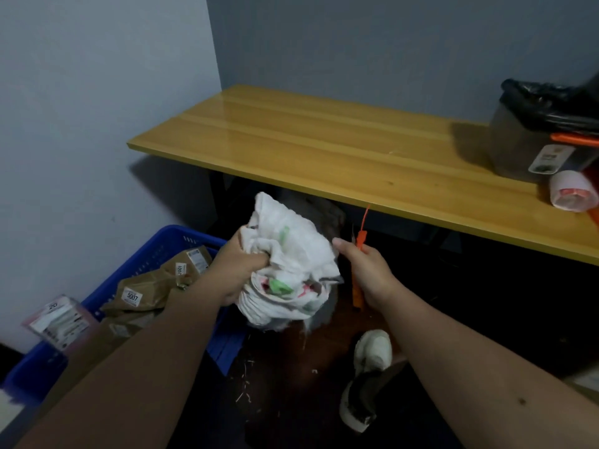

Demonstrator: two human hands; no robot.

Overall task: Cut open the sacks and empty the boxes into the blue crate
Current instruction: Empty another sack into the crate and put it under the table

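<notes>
My left hand (241, 267) grips a crumpled white sack (291, 264) with green and red print, held up over the floor just right of the blue crate (168, 241). My right hand (366, 273) grips an orange-handled cutter (358, 286), with an orange zip tie sticking up beside it; the thumb touches the sack's right side. Brown paper parcels (142, 293) with numbered labels lie in the crate. A pink-edged labelled packet (60, 320) lies at the crate's left rim.
A yellow wooden table (340, 147) stands ahead. On its right end sit a grey bin lined with black plastic (538, 131) and a white roll (572, 194). Below are a white shoe (366, 377) and scraps on the dark floor.
</notes>
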